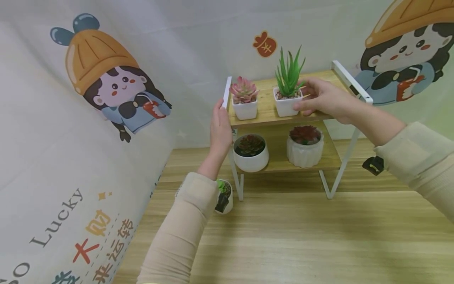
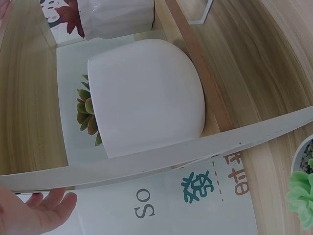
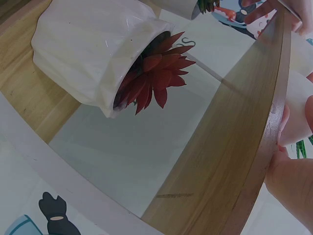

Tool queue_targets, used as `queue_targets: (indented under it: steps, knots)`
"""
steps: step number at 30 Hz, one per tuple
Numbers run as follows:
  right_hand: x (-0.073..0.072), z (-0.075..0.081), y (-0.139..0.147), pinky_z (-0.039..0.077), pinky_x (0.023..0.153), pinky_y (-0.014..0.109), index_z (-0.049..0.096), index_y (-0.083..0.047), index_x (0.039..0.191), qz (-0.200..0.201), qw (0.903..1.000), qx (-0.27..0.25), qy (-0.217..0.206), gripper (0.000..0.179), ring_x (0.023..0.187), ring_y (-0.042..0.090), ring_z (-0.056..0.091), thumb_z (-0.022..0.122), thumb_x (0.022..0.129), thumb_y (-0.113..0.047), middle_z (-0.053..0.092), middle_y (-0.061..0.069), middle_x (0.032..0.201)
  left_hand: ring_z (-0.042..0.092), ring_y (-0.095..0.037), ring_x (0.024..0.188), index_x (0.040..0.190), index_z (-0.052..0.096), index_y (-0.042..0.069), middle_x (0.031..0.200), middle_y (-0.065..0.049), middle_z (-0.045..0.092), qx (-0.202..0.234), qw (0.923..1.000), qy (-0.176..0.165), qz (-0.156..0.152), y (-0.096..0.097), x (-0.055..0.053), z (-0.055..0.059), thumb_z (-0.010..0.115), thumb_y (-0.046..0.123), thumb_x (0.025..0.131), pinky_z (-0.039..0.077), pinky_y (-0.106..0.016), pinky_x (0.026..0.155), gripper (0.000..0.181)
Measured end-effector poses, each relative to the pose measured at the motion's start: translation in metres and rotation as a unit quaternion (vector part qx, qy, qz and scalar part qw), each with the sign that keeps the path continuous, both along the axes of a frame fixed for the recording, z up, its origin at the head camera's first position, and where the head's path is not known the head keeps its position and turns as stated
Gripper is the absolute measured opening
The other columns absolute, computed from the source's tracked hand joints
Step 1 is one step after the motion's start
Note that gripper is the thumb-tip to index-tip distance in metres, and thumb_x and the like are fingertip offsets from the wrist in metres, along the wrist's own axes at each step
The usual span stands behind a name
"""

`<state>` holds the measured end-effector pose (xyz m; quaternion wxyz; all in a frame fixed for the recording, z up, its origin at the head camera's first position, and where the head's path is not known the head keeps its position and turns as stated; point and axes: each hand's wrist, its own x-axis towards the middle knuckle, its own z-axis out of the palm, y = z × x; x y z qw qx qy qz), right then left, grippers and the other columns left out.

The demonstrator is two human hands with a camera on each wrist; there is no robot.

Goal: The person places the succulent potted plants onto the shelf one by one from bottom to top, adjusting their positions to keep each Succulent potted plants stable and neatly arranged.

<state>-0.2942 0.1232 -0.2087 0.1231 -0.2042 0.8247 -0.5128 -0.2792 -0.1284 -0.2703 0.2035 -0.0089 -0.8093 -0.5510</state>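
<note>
In the head view my right hand pinches a small white square pot holding a green spiky aloe plant. Thumb and fingers meet its right side on the upper board of a two-tier shelf. My left hand holds the shelf's left front corner. Curled fingers lie along the white frame in the left wrist view. Between the hands stands a pink succulent in a similar white pot. The right wrist view shows the pinched pot only partly, beyond the board's edge.
On the lower board sit a round white pot with a dark succulent and a ribbed white pot with a red one. Another potted plant stands on the wooden tabletop near my left sleeve. Printed cloth hangs behind.
</note>
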Motion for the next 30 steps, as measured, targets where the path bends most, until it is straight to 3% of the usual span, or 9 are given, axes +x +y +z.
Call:
queue_targets:
  steps: [12, 18, 22, 26, 30]
  knots:
    - [-0.002, 0.001, -0.003, 0.050, 0.076, 0.021, 0.016, -0.006, 0.144, -0.005, 0.9999, 0.014, -0.002, 0.072, 0.097, 0.010, 0.051, 0.059, 0.089, -0.022, 0.029, 0.020, 0.141, 0.028, -0.021, 0.135, 0.142, 0.029, 0.006, 0.146, -0.010, 0.032, 0.003, 0.9996, 0.026, -0.009, -0.005, -0.002, -0.001, 0.022, 0.028, 0.100, 0.023, -0.034, 0.111, 0.047]
    - [0.000, -0.003, 0.003, 0.050, 0.075, 0.018, 0.008, -0.010, 0.147, -0.027, 0.9996, 0.007, -0.008, 0.082, 0.121, 0.026, 0.038, 0.062, 0.087, -0.022, 0.018, 0.019, 0.148, 0.029, -0.021, 0.134, 0.141, 0.030, 0.004, 0.145, -0.012, 0.033, -0.005, 0.9995, 0.028, -0.012, -0.001, -0.006, -0.002, 0.022, 0.025, 0.100, 0.023, -0.032, 0.110, 0.046]
    - [0.009, -0.006, 0.006, 0.049, 0.073, 0.014, 0.007, -0.012, 0.148, -0.059, 0.9975, -0.032, 0.020, 0.083, 0.126, 0.026, 0.035, 0.062, 0.086, -0.020, 0.019, 0.014, 0.149, 0.029, -0.021, 0.134, 0.140, 0.031, 0.004, 0.145, -0.012, 0.034, 0.000, 0.9994, 0.031, -0.013, 0.000, -0.006, -0.002, 0.023, 0.025, 0.100, 0.023, -0.031, 0.110, 0.046]
    - [0.032, -0.010, 0.004, 0.045, 0.072, 0.008, 0.016, -0.014, 0.145, -0.121, 0.9852, -0.076, 0.095, 0.075, 0.122, 0.019, 0.039, 0.062, 0.086, -0.015, 0.024, 0.007, 0.148, 0.030, -0.021, 0.134, 0.140, 0.032, 0.004, 0.145, -0.012, 0.034, -0.002, 0.9995, 0.028, -0.010, -0.001, -0.004, -0.001, 0.023, 0.025, 0.099, 0.024, -0.031, 0.110, 0.046]
    - [0.061, -0.018, -0.002, 0.044, 0.068, 0.006, 0.031, -0.012, 0.138, -0.163, 0.9560, -0.162, 0.182, 0.064, 0.110, 0.010, 0.046, 0.061, 0.083, -0.001, 0.034, 0.002, 0.139, 0.030, -0.021, 0.134, 0.140, 0.031, 0.005, 0.145, -0.011, 0.034, -0.007, 0.9997, 0.023, -0.001, -0.006, -0.001, -0.002, 0.022, 0.025, 0.099, 0.024, -0.032, 0.110, 0.046]
